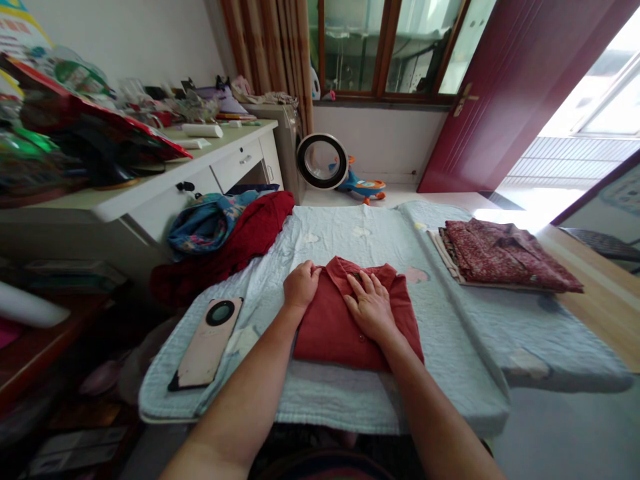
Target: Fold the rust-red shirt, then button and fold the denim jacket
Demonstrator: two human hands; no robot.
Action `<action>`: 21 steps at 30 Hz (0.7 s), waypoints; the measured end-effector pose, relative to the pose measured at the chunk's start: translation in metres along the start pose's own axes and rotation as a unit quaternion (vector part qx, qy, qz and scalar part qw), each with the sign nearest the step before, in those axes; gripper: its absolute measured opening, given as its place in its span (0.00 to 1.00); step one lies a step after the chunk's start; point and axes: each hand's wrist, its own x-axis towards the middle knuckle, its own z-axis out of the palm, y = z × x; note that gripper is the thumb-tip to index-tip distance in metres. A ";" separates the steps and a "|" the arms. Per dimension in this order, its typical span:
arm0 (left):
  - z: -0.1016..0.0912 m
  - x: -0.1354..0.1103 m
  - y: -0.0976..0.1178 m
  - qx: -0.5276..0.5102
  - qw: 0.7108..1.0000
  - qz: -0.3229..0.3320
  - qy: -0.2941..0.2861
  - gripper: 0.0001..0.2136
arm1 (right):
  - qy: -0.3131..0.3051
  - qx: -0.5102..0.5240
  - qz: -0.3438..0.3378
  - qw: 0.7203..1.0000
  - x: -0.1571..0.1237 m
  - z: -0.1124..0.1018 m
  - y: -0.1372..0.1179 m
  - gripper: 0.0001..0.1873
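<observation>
A rust-red collared shirt point(333, 327), folded into a neat rectangle, lies on the pale blue cloth point(345, 400) that covers the table. At its upper left corner my left hand point(301, 283) pinches the fabric near the shoulder between thumb and fingers. My right hand point(371, 303) rests flat on the shirt's front just below the collar, fingers spread, covering part of the placket. One button shows below that palm. To the left of the shirt a phone point(207, 343) with a round camera ring lies on the cloth.
A stack of folded patterned clothes point(505, 257) sits at the right. Crumpled dark red fabric point(250, 230) and a blue floral cloth point(205, 223) lie at the left by a cluttered desk point(225, 150). Beyond are an open washing-machine door point(323, 161) and a ride-on toy point(363, 185).
</observation>
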 end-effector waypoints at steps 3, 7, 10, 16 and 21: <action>-0.005 0.000 0.001 0.070 0.997 -0.016 -0.009 0.12 | 0.001 -0.003 0.001 1.000 0.000 0.000 0.000 0.29; -0.023 -0.002 0.025 0.065 0.996 0.010 0.061 0.09 | 0.000 -0.006 0.003 1.000 0.000 0.001 0.000 0.29; -0.022 -0.010 0.048 -0.049 0.993 0.107 0.010 0.14 | 0.007 -0.012 -0.003 1.000 0.001 0.002 0.000 0.29; 0.016 -0.026 0.049 -0.062 0.981 0.137 -0.126 0.23 | 0.012 -0.002 -0.003 1.000 0.001 0.005 0.004 0.30; 0.023 -0.031 0.044 0.033 0.984 0.132 -0.113 0.26 | 0.041 0.032 0.008 0.999 -0.001 0.007 0.006 0.32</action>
